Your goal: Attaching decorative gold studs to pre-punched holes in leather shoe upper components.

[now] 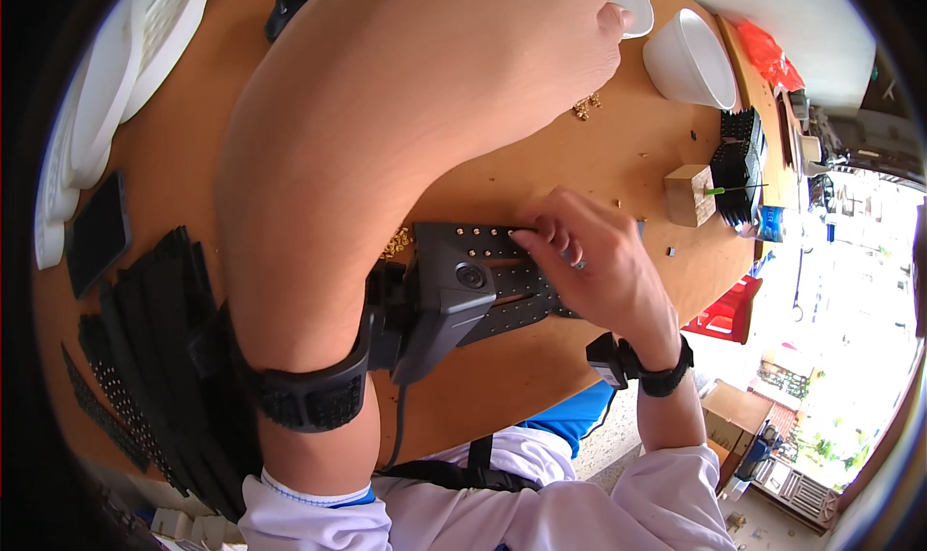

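Observation:
My left arm reaches across the table, and my left hand (603, 44) is closed at the rim of a white plastic cup (637, 8), cut by the upper edge; most of its fingers are hidden. Black strips (517, 311) with rows of small holes and gold studs lie in front of me. Over their far edge bends my right hand (603, 256), thumb and fingertips together beside a stud (494, 231); what they pinch is too small to make out. A black camera (462, 279) strapped to my left forearm covers part of the strips.
Loose gold studs (396, 244) lie beside the strips, with another heap (585, 107) farther off. A white tub (689, 60) and a wooden block (689, 196) with a green-handled tool (716, 191) stand right. Black strips (159, 358) pile left, near a phone (99, 234) and white trays (116, 78).

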Demonstrator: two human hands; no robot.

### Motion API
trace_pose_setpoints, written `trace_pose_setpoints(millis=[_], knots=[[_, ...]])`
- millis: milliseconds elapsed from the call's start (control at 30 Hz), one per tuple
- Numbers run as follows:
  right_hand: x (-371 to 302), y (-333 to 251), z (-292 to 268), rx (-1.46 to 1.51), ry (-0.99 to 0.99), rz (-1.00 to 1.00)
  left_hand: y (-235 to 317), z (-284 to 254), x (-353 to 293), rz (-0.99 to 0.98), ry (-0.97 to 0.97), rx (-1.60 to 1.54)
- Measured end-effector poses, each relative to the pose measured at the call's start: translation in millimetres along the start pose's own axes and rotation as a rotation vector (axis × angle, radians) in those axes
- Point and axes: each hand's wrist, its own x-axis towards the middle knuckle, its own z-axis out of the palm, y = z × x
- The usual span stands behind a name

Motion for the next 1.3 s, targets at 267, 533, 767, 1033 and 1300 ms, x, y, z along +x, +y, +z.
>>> trace_pose_setpoints(millis=[267, 533, 767, 1033, 1300], knots=[[43.9, 49.2, -12.0, 0.048, 0.298, 0.256, 6.5, 2.3, 3.3, -0.104, -0.036, -0.058], [62.5, 52.8, -10.0, 0.066, 0.269, 0.383, 7.0, -6.8, 15.0, -0.192, -0.185, -0.157], [59.1, 53.6, -10.9, 0.075, 0.250, 0.346, 22.5, -10.1, 23.7, -0.501, -0.274, -0.082], [52.3, 54.4, -12.8, 0.052, 0.202, 0.299, 31.0, -8.8, 33.2, -0.456, -0.301, -0.010], [46.9, 48.6, -11.5, 0.011, 0.201, 0.238, 33.3, -8.9, 28.5, -0.429, -0.243, -0.002]])
